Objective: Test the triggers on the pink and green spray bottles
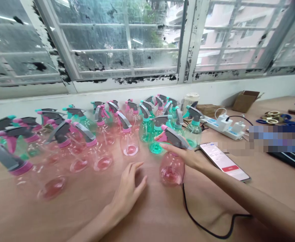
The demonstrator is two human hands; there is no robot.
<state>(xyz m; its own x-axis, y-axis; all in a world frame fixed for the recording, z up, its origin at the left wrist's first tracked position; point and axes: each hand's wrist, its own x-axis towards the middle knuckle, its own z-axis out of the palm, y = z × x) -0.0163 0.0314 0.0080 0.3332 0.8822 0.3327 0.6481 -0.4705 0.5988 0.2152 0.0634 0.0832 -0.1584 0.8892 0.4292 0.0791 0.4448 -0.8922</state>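
My right hand (187, 155) grips the neck of a clear pink spray bottle (172, 169) with a grey and pink trigger head, standing on the brown table (147, 215) near the middle. My left hand (129, 188) lies flat on the table just left of that bottle, fingers apart, holding nothing. Behind both hands stand several pink spray bottles (129, 143) and green spray bottles (157, 137) in loose rows across the table's left and centre.
A phone (224, 161) with a lit screen lies right of the held bottle. A black cable (203, 225) curls across the front. A white power strip (225, 126) with chargers, a cardboard box (245, 100) and tape rolls (273, 117) sit at the back right, under the window.
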